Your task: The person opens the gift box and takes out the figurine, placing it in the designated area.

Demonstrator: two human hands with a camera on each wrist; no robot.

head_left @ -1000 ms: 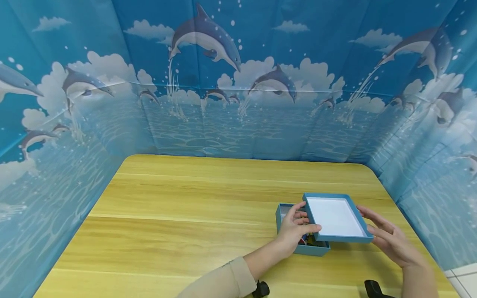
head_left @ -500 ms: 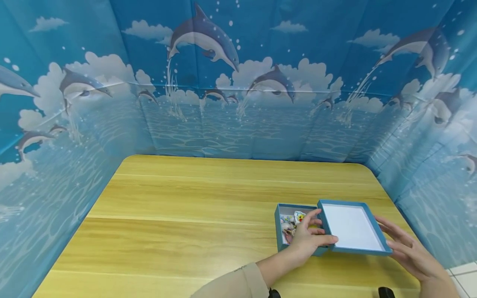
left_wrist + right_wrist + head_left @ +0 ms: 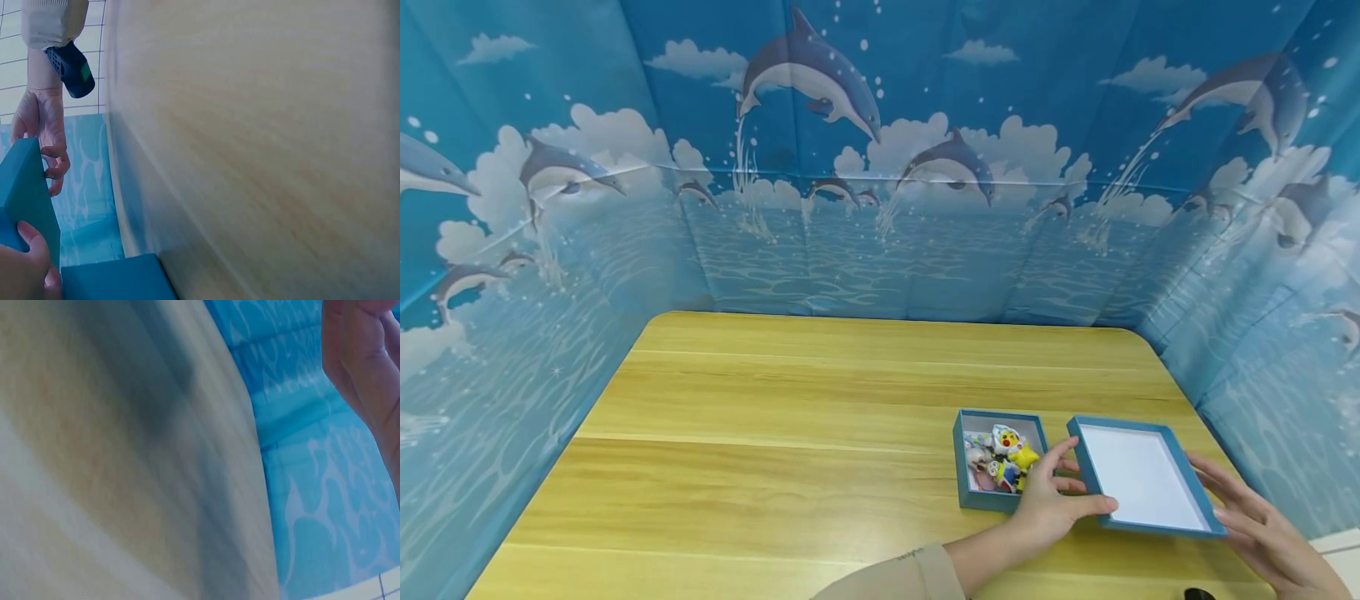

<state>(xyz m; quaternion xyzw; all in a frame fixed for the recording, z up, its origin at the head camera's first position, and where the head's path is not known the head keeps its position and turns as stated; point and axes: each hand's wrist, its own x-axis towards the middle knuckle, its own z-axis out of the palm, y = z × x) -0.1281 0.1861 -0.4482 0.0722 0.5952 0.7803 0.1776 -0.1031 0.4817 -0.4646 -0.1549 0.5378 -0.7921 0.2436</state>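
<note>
A blue box lid (image 3: 1142, 479), its white inside facing up, is held between both hands. My left hand (image 3: 1048, 504) pinches its left side, thumb over the rim and fingers spread beneath. At the opposite side, my right hand (image 3: 1262, 525) grips the edge; the right wrist view catches only part of that hand (image 3: 369, 362). Left of the lid stands the matching blue box (image 3: 988, 500), uncovered. Inside lie several small toy figures, among them a yellow one (image 3: 1022, 454) and a Minion-like figure in blue (image 3: 1002, 475). The left wrist view shows the lid (image 3: 31, 187) tilted above table level.
The wooden table (image 3: 775, 458) extends far to the left and back. A blue dolphin-print curtain (image 3: 865, 258) hangs around its back and sides. A dark device (image 3: 75, 69) sits at the right wrist.
The lid has moved right and toward me with both hands, off the box. The toys inside, mostly covered before, now show. The box has stayed put.
</note>
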